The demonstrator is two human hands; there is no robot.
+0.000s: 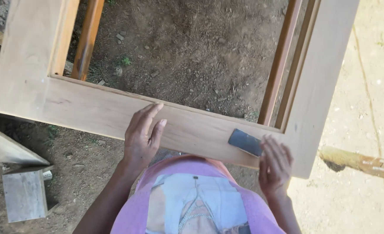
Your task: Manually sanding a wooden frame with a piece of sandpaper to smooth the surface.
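A pale wooden frame [96, 110] lies across the view, its near rail running from left to right. My left hand [142, 136] rests flat on that rail, fingers stretched forward and holding nothing. My right hand [275, 167] is at the rail's right end by the corner joint, fingers pressing a dark grey piece of sandpaper [245, 142] onto the wood. The right stile [320, 82] rises away from that corner.
Bare dirt ground with small stones shows through the frame's opening. A reddish-brown wooden strip [87, 39] stands at the upper left, another [279, 65] along the right stile. A grey block [25, 195] sits at lower left. A rough stick [359, 161] lies on pale ground at right.
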